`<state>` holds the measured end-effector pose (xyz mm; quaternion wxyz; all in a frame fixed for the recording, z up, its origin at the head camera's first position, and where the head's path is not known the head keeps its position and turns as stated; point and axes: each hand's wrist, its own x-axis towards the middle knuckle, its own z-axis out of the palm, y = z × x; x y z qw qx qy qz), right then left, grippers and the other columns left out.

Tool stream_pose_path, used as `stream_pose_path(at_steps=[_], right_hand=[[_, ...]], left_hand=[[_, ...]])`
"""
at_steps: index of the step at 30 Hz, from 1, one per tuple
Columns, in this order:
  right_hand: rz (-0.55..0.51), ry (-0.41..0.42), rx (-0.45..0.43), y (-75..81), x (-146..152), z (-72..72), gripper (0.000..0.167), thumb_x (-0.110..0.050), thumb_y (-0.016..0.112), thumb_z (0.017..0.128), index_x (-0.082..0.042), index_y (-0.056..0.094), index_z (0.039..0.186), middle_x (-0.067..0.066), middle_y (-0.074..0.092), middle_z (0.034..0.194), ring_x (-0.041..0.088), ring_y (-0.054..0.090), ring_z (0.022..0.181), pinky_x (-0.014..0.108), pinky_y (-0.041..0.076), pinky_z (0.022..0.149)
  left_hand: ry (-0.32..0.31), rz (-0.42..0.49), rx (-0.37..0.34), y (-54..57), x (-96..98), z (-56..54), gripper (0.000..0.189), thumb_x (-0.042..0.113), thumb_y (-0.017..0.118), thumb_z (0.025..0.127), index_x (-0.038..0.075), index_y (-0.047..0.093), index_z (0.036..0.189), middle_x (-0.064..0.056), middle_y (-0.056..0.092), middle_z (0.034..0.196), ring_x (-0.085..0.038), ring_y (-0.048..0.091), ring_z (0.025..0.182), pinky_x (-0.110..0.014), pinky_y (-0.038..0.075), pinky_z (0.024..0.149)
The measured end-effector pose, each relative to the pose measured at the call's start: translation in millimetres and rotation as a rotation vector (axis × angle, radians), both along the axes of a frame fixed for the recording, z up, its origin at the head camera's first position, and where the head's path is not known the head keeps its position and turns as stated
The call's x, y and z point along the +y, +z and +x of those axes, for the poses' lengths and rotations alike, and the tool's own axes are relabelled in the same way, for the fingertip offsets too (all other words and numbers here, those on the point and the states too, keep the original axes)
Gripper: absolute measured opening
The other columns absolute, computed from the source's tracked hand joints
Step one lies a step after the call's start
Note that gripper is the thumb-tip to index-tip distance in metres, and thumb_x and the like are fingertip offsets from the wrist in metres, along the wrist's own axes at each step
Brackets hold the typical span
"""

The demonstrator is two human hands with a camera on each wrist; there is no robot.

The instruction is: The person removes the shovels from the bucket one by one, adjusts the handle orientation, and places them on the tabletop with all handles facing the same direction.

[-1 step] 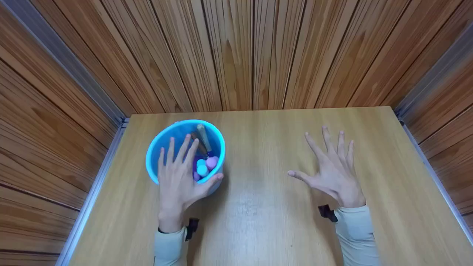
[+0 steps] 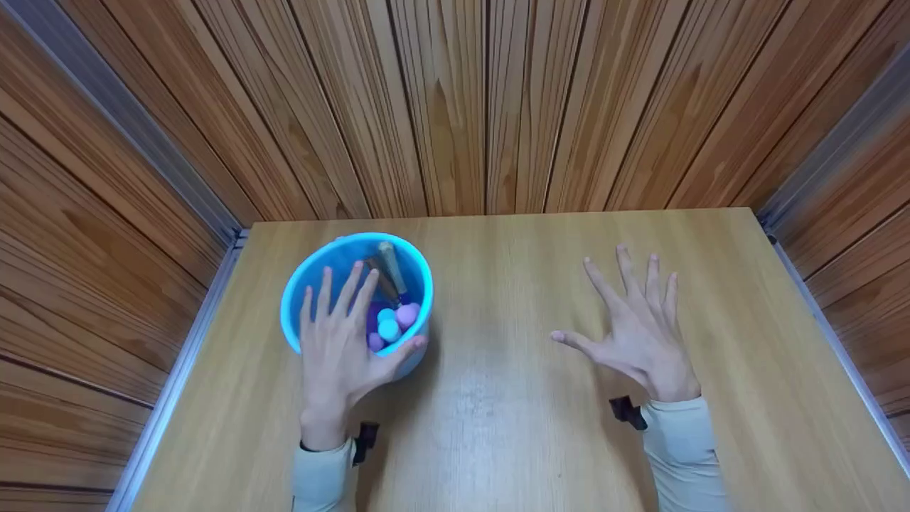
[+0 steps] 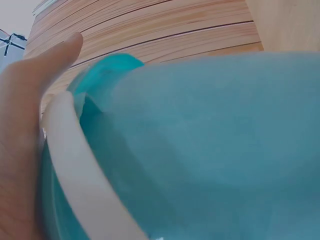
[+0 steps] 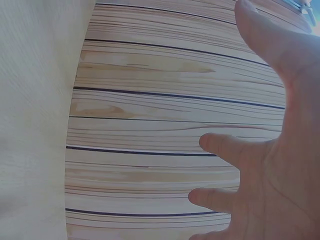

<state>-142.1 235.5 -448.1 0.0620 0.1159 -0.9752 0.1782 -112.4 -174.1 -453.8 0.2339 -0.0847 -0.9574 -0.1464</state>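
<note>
A bright blue bucket [image 2: 320, 263] stands on the left part of the table. Inside it lie a light blue ball [image 2: 389, 330], a pinkish-purple ball [image 2: 407, 315] and slim beige and brown sticks [image 2: 393, 267]. My left hand [image 2: 338, 355] is over the bucket's near side, fingers spread, hiding part of the opening. In the left wrist view, a white handle band [image 3: 85, 170] crosses the bucket's outer wall beside the palm. My right hand [image 2: 647, 341] hovers over the right part of the table with fingers and thumb spread, holding nothing.
The light wooden tabletop [image 2: 490, 320] lies between the hands. Wood-panelled walls [image 2: 455, 107] rise behind it and on both sides, with a metal rail [image 2: 192, 334] along the left edge. Small dark devices sit at both wrists.
Both hands have shifted very slightly left, with fingers still spread. The bucket and its contents look the same.
</note>
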Motion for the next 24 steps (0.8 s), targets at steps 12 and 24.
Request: stream_pose_path(at_steps=[12, 24], right_hand=[[-0.013, 0.033, 0.006, -0.4, -5, 9.5, 0.109, -0.081, 0.067, 0.085, -0.027, 0.027, 0.170, 0.020, 0.006, 0.179, 0.061, -0.003, 0.160, 0.075, -0.007, 0.127], [0.067, 0.263, 0.042, 23.1, -46, -19.2, 0.097, -0.079, 0.063, 0.090, -0.020, 0.044, 0.164, 0.020, 0.024, 0.176, 0.052, 0.010, 0.163, 0.066, 0.007, 0.132]], left_hand=[[-0.079, 0.215, -0.023, -20.4, -57.6, 22.2, 0.094, 0.066, 0.081, 0.079, 0.033, 0.048, 0.161, 0.002, 0.047, 0.167, -0.036, 0.026, 0.164, -0.071, 0.026, 0.126], [-0.334, 0.363, 0.269, -46.9, -97.0, 27.7, 0.067, 0.016, 0.092, 0.071, 0.016, 0.075, 0.135, -0.002, 0.071, 0.142, -0.035, 0.053, 0.148, -0.044, 0.048, 0.113]])
